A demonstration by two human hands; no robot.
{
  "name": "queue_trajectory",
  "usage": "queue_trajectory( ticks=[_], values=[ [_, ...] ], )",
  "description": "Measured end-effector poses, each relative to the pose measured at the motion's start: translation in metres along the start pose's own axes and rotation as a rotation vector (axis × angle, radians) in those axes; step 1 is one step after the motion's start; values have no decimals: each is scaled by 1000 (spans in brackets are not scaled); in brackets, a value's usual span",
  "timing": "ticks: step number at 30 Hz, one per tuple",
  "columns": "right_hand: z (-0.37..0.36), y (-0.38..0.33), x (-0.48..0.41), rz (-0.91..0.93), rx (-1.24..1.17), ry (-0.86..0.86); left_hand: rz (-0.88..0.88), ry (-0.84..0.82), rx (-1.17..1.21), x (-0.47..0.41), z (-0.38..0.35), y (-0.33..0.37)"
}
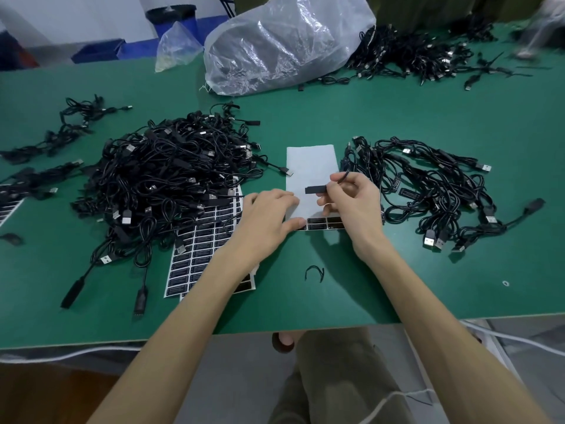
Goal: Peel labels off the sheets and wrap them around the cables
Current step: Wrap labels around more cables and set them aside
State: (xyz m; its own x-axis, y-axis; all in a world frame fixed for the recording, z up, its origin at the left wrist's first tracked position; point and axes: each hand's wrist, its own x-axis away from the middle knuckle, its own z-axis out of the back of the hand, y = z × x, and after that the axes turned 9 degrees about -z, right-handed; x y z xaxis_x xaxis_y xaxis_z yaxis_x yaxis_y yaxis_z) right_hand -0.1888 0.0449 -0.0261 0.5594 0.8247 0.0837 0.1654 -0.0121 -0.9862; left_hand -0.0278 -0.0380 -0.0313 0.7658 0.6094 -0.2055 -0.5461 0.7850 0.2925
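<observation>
A nearly bare white label sheet [310, 162] lies mid-table, with one row of black labels [324, 223] left along its near edge. My left hand [269, 217] presses flat on the sheet's left side, fingers straight. My right hand [351, 197] pinches a black label [315, 190] just above the sheet and also holds a thin black cable [345, 175] that runs off toward the pile of labelled cables [428, 191] on the right. A big heap of black USB cables [171, 182] sits to the left, partly covering fuller label sheets [201, 255].
A crumpled clear plastic bag [281, 44] lies at the back, with more cables [409, 53] behind it on the right. Small cable clusters [70, 123] lie far left. A black twist tie [314, 273] rests near the green table's front edge [275, 330].
</observation>
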Motion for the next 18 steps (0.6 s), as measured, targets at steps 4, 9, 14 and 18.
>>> queue_trajectory(
  ticks=[4,9,14,18],
  values=[
    [-1,2,0,-36,37,-30,-25,52,40,7,0,-1],
    [-1,4,0,-58,68,-74,-59,93,83,16,-1,8],
    [0,3,-1,-82,44,-75,-38,95,-31,16,1,18],
    [2,3,-2,-92,16,-83,-22,117,-73,11,2,25]
  ],
)
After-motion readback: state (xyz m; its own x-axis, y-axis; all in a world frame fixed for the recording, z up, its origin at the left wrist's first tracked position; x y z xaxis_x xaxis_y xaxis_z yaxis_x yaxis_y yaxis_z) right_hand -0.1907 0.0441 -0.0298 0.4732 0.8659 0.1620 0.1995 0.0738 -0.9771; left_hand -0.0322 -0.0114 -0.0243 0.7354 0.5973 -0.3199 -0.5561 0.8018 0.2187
